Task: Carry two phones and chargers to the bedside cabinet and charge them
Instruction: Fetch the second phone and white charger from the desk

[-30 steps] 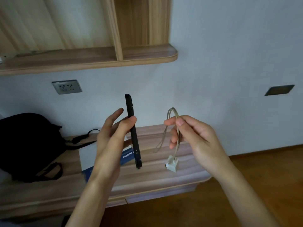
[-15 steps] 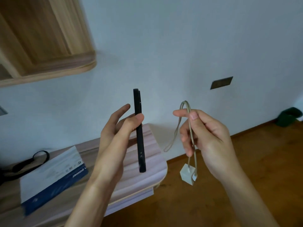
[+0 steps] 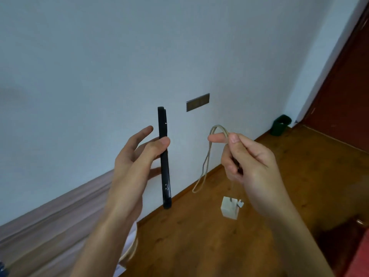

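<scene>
Below and just left of the dark wall plate (image 3: 197, 102), the left hand (image 3: 137, 156) holds a black phone (image 3: 162, 122) upright and edge-on, thumb on its near edge and fingers behind it. Below and right of the plate, the right hand (image 3: 249, 162) pinches a looped beige cable (image 3: 223, 129), with a white charger block (image 3: 228, 208) hanging under it above the wooden floor (image 3: 199, 246). Well to the plate's right, a green bin (image 3: 279, 124) stands against the wall.

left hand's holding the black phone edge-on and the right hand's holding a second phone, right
Not quite. In the head view the left hand does hold the black phone edge-on, but the right hand pinches a charger cable with a white plug dangling from it, not a second phone.
</scene>
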### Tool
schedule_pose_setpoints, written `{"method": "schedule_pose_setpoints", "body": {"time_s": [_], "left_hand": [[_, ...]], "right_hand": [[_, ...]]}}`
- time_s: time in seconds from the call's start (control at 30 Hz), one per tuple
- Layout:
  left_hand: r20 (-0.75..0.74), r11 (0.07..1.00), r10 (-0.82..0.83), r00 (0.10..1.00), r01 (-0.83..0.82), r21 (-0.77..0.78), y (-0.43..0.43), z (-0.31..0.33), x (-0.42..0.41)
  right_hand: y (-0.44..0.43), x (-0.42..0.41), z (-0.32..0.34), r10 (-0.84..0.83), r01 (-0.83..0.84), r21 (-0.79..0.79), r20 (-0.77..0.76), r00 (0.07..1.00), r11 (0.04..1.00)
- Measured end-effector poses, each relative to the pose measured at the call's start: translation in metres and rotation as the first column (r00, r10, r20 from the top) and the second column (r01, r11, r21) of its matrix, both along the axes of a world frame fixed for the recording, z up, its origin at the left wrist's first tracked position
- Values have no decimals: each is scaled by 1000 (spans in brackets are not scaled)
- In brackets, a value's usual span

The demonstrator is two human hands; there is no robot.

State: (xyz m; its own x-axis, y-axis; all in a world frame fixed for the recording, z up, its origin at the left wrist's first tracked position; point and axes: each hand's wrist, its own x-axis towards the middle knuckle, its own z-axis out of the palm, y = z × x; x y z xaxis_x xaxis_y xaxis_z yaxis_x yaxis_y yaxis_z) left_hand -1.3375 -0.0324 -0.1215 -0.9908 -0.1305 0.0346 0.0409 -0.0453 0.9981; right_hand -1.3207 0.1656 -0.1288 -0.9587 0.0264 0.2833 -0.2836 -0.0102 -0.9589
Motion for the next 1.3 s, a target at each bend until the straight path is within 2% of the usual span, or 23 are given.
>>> {"method": "schedule_pose_setpoints", "body": {"time_s": [0.33,0.53,0.87,1.17,1.3], "left_hand": [[30,972,-234,972,233,14,76,-5,-105],[-21,921,-390,921,390,15,113,5,-194],[2,762,-648,762,648,27,188,11,-309],[4,644,-765,644,764,33,288,-3,-363],[-8,616,-787,616,787,16,350,-3,-381]], "right_hand": [[67,-60,-3,-281,278,67,37,959,958],[92,-121,7,-399,398,18,37,916,917],[136,-194,21,-587,599,80,-135,798,797],[226,-232,8,-697,703,74,-97,711,707],[286,-241,6,-705,711,29,-104,701,702]]}}
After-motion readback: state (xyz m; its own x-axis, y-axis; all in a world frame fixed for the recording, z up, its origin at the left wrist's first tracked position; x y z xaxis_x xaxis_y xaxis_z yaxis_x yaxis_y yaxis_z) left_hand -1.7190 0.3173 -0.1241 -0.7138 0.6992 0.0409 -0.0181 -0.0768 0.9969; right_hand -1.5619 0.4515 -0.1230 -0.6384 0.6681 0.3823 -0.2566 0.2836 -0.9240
